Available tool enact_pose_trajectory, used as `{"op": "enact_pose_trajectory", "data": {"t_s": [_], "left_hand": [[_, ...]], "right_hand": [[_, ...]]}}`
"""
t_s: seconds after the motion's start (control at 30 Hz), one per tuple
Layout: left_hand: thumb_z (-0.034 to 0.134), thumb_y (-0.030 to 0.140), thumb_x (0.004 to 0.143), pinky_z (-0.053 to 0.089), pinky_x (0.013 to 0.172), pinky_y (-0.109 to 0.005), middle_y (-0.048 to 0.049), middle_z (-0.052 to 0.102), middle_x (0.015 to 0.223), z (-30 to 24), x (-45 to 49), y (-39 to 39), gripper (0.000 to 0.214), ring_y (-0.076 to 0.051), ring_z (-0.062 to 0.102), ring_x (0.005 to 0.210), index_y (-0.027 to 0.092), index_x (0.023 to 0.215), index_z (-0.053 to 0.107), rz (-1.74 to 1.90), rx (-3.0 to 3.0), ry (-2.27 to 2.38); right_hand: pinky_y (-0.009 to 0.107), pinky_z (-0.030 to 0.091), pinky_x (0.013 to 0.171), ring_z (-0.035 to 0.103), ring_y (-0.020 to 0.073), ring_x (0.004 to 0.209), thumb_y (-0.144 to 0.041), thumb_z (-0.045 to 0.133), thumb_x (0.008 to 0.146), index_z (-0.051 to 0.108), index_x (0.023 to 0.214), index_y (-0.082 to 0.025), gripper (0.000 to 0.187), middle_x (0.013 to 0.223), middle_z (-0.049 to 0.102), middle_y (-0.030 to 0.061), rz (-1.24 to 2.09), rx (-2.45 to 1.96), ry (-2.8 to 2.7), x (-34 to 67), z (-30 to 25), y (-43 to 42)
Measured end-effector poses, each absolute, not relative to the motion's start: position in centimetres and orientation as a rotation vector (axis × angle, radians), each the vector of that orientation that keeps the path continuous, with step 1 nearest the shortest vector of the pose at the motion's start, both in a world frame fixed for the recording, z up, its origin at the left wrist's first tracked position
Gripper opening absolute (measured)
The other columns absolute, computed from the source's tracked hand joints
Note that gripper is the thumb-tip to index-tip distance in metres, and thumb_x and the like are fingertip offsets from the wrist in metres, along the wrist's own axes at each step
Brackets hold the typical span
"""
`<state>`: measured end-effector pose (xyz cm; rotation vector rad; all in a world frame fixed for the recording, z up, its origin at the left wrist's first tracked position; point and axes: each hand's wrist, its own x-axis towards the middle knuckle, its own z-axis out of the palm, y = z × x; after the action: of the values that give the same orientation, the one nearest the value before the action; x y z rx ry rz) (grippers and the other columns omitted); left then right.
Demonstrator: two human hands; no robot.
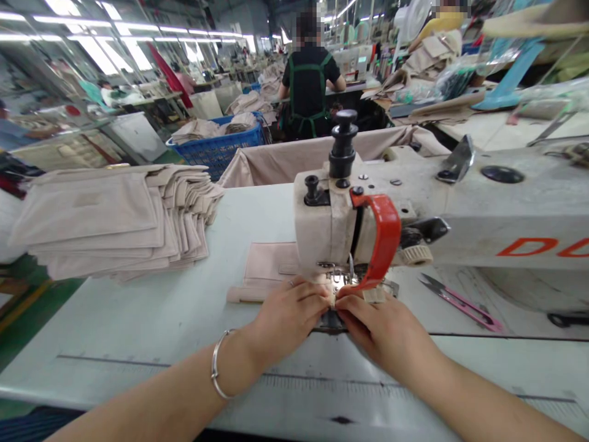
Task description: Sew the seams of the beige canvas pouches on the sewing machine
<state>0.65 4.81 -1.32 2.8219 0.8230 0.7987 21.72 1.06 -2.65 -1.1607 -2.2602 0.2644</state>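
A light beige fabric piece (267, 263) with a folded lower edge lies flat on the sewing table, its right part under the head of the sewing machine (322, 221). My left hand (294, 310) rests on the folded edge, fingers pinched on the fabric close to the lit needle area. From the other side, my right hand (375, 319) has its fingertips pinched at the fabric edge just in front of the presser foot. The two sets of fingertips nearly meet. An orange-red guard (386, 236) curves down above my right fingers. Most of the fabric between the hands is hidden.
A tall stack of beige fabric pieces (105, 215) stands at the table's left. Pink-handled thread snips (462, 302) lie right of the needle area. Behind the table are a blue basket (221, 150) of fabric, a draped beige cloth (276, 158) and a person (308, 80) facing away.
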Motion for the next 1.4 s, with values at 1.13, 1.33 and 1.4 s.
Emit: {"op": "enact_pose_trajectory", "data": {"t_s": [1.13, 1.33, 1.4], "left_hand": [[0.062, 0.016, 0.089, 0.053, 0.086, -0.036, -0.0017, 0.071, 0.098, -2.3, 1.4, 7.3, 0.01, -0.021, 0.064, 0.093, 0.021, 0.094, 0.069, 0.808, 2.636, 1.075], [0.06, 0.02, 0.092, 0.052, 0.089, -0.036, -0.0027, 0.07, 0.099, -2.4, 1.3, 7.3, 0.01, -0.02, 0.063, 0.096, 0.021, 0.094, 0.069, 0.792, 2.607, 1.079], [0.06, 0.018, 0.091, 0.052, 0.088, -0.036, -0.0026, 0.07, 0.099, -2.3, 1.3, 7.3, 0.01, -0.021, 0.063, 0.097, 0.021, 0.094, 0.069, 0.788, 2.597, 1.075]], "right_hand": [[0.042, 0.055, 0.083, 0.061, 0.0266, 0.097, -0.009, 0.05, 0.088, 0.066, 0.112, -0.017, 0.03, 0.106, 0.067, 0.0125, 0.101, -1.249, -2.258, 21.5, -2.7, 2.3], [0.044, 0.053, 0.087, 0.059, 0.0274, 0.101, -0.009, 0.051, 0.088, 0.065, 0.114, -0.016, 0.031, 0.107, 0.066, 0.0132, 0.122, -1.241, -2.265, 21.6, -2.9, 2.4], [0.044, 0.052, 0.086, 0.059, 0.0271, 0.1, -0.009, 0.051, 0.089, 0.065, 0.113, -0.016, 0.03, 0.106, 0.066, 0.0128, 0.138, -1.247, -2.268, 21.6, -2.9, 2.3]]}}
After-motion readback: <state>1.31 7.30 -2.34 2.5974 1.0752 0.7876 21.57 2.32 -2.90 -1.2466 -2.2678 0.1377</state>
